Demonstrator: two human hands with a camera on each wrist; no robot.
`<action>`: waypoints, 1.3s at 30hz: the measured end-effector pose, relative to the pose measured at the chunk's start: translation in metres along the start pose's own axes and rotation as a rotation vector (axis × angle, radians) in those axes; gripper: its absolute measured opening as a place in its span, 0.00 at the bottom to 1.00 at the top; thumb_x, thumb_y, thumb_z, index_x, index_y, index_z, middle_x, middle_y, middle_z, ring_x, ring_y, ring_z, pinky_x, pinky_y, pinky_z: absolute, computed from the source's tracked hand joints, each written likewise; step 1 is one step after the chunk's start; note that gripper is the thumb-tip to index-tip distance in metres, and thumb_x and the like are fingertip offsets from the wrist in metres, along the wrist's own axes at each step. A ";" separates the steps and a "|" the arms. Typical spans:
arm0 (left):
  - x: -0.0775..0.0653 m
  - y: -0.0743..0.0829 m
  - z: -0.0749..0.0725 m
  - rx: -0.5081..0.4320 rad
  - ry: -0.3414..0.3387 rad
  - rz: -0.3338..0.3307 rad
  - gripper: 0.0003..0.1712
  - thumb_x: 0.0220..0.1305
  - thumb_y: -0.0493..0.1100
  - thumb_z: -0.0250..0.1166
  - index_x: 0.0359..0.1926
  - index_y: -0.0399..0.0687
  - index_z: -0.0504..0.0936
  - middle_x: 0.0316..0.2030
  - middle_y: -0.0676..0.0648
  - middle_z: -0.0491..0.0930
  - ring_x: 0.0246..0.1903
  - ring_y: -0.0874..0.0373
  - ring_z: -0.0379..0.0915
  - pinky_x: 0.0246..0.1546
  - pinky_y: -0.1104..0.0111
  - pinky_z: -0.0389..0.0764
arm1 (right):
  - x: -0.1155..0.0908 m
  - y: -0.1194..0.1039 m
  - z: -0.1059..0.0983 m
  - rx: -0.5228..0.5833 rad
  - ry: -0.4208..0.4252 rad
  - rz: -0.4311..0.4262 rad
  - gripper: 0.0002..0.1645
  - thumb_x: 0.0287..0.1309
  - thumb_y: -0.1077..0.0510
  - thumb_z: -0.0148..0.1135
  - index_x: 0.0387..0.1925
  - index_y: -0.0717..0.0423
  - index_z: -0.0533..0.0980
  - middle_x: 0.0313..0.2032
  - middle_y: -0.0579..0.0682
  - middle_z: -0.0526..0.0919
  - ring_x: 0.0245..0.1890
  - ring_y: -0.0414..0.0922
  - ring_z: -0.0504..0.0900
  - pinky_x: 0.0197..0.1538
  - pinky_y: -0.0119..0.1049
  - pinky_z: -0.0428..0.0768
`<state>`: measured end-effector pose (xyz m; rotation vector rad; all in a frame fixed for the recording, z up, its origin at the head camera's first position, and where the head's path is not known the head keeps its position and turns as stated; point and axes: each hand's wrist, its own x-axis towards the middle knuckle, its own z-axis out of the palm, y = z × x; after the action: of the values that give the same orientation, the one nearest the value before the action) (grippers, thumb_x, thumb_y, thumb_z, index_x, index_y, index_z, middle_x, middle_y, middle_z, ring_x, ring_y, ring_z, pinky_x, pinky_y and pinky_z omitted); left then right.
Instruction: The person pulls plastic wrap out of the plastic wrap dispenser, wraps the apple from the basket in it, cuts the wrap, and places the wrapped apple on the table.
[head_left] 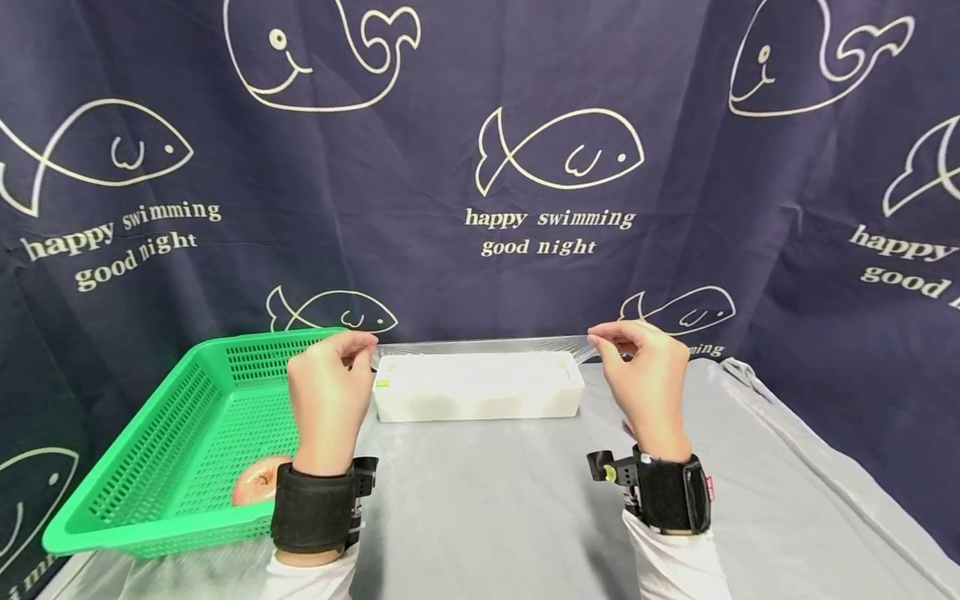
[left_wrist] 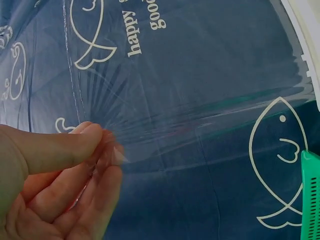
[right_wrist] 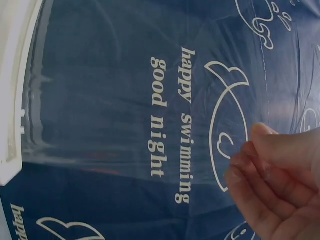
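A sheet of clear plastic wrap (head_left: 480, 344) stretches between both hands, above and behind a long white dispenser box (head_left: 480, 396). My left hand (head_left: 333, 392) pinches one corner of the wrap between thumb and fingers, at the box's left end. At the other end my right hand (head_left: 643, 379) pinches the opposite corner. In the left wrist view the wrap (left_wrist: 200, 85) fans out in creases from the fingertips. The right wrist view shows the wrap (right_wrist: 110, 100) running from the white box (right_wrist: 12, 90) to the fingers.
A green plastic basket (head_left: 172, 529) stands at the left, close to my left forearm, with a reddish apple (head_left: 258, 481) in it. Grey cloth (head_left: 487, 500) covers the table. Behind hangs a dark blue curtain (head_left: 450, 167) with fish and whale drawings.
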<state>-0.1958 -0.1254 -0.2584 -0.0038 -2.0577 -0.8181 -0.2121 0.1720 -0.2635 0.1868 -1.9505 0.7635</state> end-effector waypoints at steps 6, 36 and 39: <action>0.002 -0.001 -0.004 0.005 0.024 0.068 0.10 0.54 0.28 0.61 0.31 0.42 0.88 0.27 0.44 0.88 0.28 0.48 0.83 0.25 0.59 0.76 | 0.006 -0.003 -0.006 0.001 -0.037 -0.065 0.04 0.48 0.66 0.69 0.27 0.56 0.86 0.25 0.51 0.87 0.23 0.50 0.86 0.34 0.16 0.68; -0.009 0.014 -0.025 -0.017 -0.009 0.121 0.11 0.52 0.27 0.61 0.28 0.43 0.89 0.24 0.46 0.87 0.27 0.50 0.84 0.26 0.59 0.77 | -0.006 -0.004 -0.029 0.033 -0.006 -0.067 0.04 0.46 0.67 0.70 0.27 0.58 0.86 0.26 0.54 0.88 0.28 0.05 0.66 0.35 0.10 0.67; -0.010 0.014 -0.027 -0.019 -0.009 0.130 0.11 0.52 0.27 0.62 0.29 0.43 0.89 0.24 0.46 0.87 0.27 0.50 0.84 0.26 0.60 0.77 | -0.007 -0.004 -0.031 0.042 -0.011 -0.069 0.04 0.45 0.68 0.71 0.27 0.58 0.86 0.26 0.54 0.88 0.28 0.06 0.67 0.35 0.10 0.68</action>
<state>-0.1654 -0.1263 -0.2481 -0.1506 -2.0345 -0.7574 -0.1835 0.1854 -0.2587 0.2826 -1.9293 0.7600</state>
